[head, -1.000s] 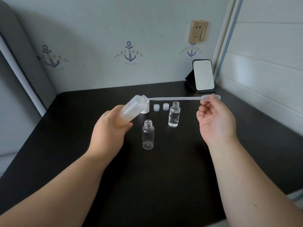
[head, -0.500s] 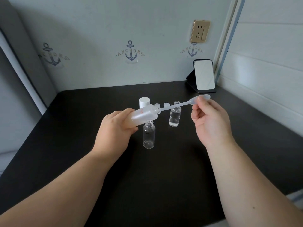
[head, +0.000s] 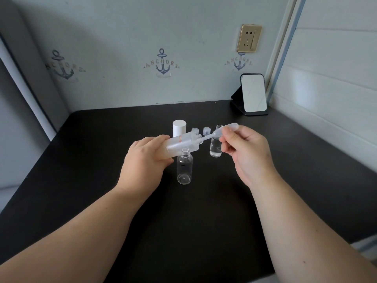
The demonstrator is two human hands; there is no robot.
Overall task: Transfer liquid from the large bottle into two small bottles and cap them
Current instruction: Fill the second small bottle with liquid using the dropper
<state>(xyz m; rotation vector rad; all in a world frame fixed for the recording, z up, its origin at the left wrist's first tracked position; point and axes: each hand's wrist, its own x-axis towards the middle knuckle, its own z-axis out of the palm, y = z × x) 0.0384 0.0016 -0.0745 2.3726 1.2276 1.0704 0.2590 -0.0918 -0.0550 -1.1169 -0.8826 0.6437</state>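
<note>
Left hand (head: 145, 160) grip wraps tilted large bottle (head: 183, 142) — right hand (head: 247, 152) pinches pipette (head: 222, 130) bulb, tip in neck.

One head-worn wide-angle view looks forward and down over a black table (head: 204, 231), close enough that both forearms fill the lower frame. The wall (head: 142, 27) spans the top, bowed by the lens.

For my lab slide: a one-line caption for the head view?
Left hand tilts the large bottle while right hand inserts a pipette; one small bottle stands empty.
</note>
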